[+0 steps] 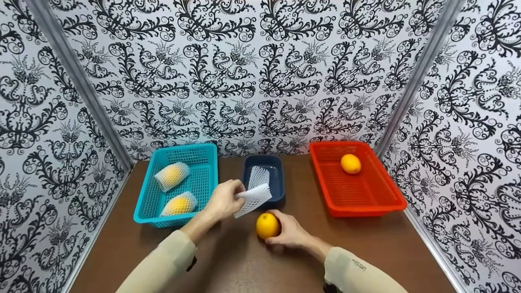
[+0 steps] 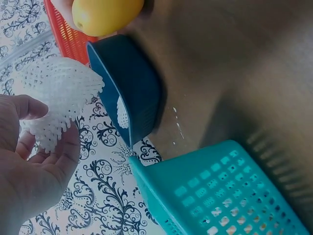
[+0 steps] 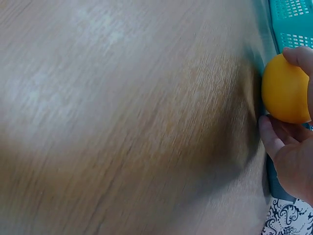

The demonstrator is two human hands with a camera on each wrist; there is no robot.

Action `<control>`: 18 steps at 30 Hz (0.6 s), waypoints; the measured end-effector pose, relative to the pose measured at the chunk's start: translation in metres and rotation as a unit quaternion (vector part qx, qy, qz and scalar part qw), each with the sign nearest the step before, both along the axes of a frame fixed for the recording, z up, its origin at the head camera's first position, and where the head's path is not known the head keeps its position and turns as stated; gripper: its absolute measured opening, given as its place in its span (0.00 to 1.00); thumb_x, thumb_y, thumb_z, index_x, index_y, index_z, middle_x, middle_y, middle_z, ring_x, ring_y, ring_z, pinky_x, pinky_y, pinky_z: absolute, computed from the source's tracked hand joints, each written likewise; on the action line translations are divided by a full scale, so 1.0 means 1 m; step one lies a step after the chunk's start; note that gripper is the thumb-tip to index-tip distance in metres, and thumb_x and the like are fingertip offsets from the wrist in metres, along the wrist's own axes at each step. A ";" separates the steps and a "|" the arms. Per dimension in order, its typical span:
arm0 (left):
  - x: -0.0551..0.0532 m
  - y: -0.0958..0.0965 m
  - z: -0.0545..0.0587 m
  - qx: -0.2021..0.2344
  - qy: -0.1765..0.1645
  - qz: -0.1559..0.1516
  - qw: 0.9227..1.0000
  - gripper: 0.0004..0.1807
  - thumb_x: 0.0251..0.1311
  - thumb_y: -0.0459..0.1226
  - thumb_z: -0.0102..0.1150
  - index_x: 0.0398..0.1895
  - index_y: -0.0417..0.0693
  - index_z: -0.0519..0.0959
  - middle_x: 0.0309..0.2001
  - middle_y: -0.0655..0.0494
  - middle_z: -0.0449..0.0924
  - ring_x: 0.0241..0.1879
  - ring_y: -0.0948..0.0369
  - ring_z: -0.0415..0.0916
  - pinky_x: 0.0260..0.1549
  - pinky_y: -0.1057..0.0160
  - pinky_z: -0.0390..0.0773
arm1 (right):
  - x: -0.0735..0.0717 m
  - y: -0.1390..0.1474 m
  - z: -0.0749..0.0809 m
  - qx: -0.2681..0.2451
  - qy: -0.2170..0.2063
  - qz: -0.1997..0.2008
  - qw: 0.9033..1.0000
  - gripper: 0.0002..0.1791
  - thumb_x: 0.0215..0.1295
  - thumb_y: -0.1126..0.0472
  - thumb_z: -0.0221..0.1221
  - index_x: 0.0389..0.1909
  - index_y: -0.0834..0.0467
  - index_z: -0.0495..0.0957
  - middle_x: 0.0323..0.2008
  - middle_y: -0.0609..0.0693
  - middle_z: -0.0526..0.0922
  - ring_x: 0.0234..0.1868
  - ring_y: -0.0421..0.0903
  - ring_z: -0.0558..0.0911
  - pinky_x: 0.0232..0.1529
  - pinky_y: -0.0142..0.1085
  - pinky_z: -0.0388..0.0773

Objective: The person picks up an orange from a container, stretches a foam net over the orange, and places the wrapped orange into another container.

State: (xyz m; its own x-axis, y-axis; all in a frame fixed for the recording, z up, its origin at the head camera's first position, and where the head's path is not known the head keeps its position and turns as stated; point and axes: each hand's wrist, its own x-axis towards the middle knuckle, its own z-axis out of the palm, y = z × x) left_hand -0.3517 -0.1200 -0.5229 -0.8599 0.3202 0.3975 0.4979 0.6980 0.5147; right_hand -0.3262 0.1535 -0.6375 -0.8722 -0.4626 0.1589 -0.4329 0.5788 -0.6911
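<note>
My left hand [image 1: 225, 199] pinches a white foam net sleeve [image 1: 255, 199] near the front of the small dark blue bin. In the left wrist view the sleeve [image 2: 58, 88] hangs between thumb and fingers and looks vacant inside. Just to the right, my right hand [image 1: 291, 230] grips a yellow-orange fruit [image 1: 268, 226], thumb and fingers curled round its side. The right wrist view shows the fruit [image 3: 286, 90] between thumb and fingers, close to the tabletop; whether it touches the wood I cannot tell. Another white net sleeve [image 1: 259, 178] lies in the dark blue bin [image 1: 277, 179].
At the left stands a turquoise basket [image 1: 143, 195] with two net-wrapped fruits [image 1: 173, 176]. A red basket [image 1: 366, 209] on the right holds one bare yellow-orange fruit [image 1: 351, 163]. Patterned walls [image 1: 260, 81] enclose the brown table [image 1: 240, 264] at the back and sides.
</note>
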 end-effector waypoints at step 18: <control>0.028 0.005 0.000 0.041 -0.033 -0.001 0.999 0.08 0.54 0.29 0.70 0.36 0.48 0.86 0.33 0.53 0.89 0.31 0.62 0.79 0.35 0.62 0.81 | 0.007 -0.007 0.056 -0.170 0.245 -0.049 0.953 0.22 0.62 0.62 0.81 0.55 0.64 0.90 0.52 0.58 0.93 0.50 0.59 0.92 0.55 0.49 0.92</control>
